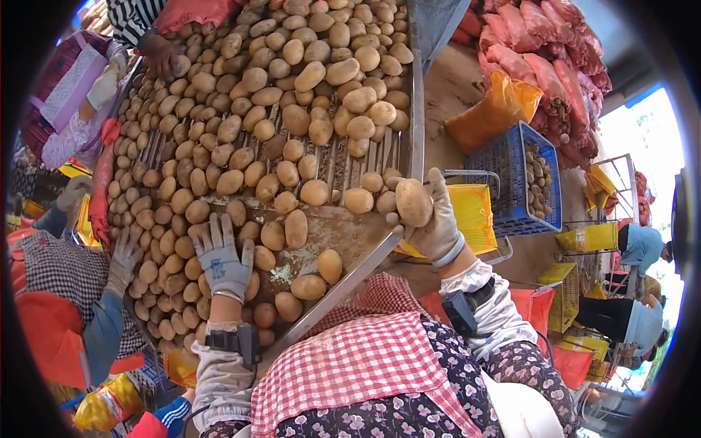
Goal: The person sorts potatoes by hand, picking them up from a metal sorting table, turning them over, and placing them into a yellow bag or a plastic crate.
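Potatoes (310,76) cover a slatted metal sorting table in front of me. My left hand (221,261), in a grey-white glove, lies palm down on potatoes at the near left part of the table, its fingers spread. Gloved as well, my right hand (436,223) is at the table's right corner, its fingers round a large potato (414,202). Beside that potato are smaller ones at the table's edge. A few loose potatoes (309,287) rest on the bare metal plate between my hands.
Co-workers' hands touch the table's left side: a gloved hand (125,257) and a bare hand (160,55). A metal rail (343,288) edges the near side. Right of the table are a yellow crate (467,219), a blue crate (504,193) with potatoes and red sacks (544,66).
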